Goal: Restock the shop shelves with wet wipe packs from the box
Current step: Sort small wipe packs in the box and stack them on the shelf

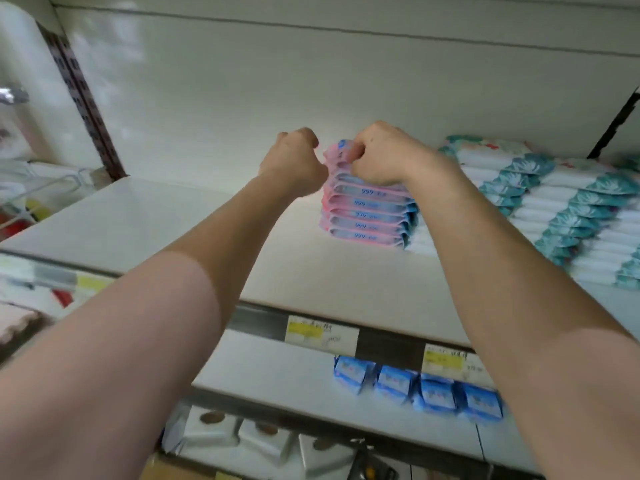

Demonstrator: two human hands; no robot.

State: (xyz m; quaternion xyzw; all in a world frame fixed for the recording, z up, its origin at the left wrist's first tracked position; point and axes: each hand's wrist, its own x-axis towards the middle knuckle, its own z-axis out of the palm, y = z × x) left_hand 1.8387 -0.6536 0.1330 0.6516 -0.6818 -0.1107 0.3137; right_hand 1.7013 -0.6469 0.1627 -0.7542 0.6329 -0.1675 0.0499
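A stack of several pink and blue wet wipe packs [367,216] stands on the white upper shelf [173,220], near its back. My right hand [381,157] grips the top packs of the stack from above, fingers curled over their left edge. My left hand [294,161] is curled against the stack's upper left side, pinching the edge of the top packs. Both forearms reach up and forward from the bottom of the view. The box is out of view.
Rows of white and teal wipe packs [561,209] fill the shelf right of the stack. Small blue packs [433,389] line the shelf below, behind yellow price labels [320,332]. White boxes [263,438] sit lower down. A brown shelf upright [83,102] stands at left.
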